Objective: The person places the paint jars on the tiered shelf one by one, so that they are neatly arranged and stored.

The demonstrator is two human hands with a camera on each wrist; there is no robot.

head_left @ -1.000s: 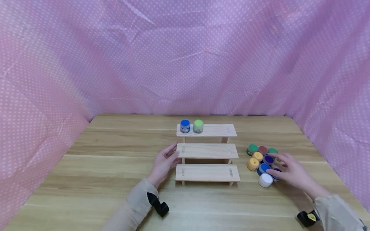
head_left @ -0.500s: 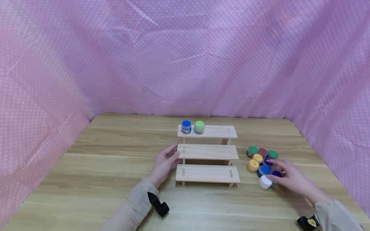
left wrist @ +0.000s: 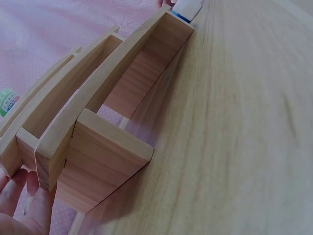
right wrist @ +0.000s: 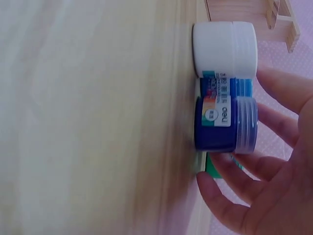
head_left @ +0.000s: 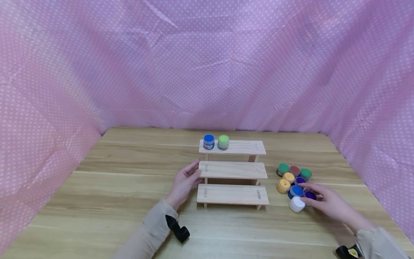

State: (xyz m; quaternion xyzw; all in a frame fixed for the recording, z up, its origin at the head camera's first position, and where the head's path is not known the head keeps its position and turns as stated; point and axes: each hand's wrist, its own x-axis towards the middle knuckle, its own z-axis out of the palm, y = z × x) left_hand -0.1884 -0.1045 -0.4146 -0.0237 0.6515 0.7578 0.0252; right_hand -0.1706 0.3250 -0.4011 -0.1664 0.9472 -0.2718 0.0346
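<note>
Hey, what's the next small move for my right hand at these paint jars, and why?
I'd probably have the right hand close gently on the near purple-lidded jar: it stands between thumb and fingers, which look spread rather than gripping. The top board also seems to have room right of its blue-lidded jar and green-lidded jar.

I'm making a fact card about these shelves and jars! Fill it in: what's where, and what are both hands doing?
Shelves: three, wooden, one behind another
Back shelf: blue jar, lime jar to its right
Right of shelves: green jars (two), red jar, yellow jars (two), purple jars (two), another blue jar, white jar
Left grip: touching the middle shelf at its left end
Right grip: fingers about the nearer purple jar; touching unclear
Cloth: pink-purple, white dots
</note>
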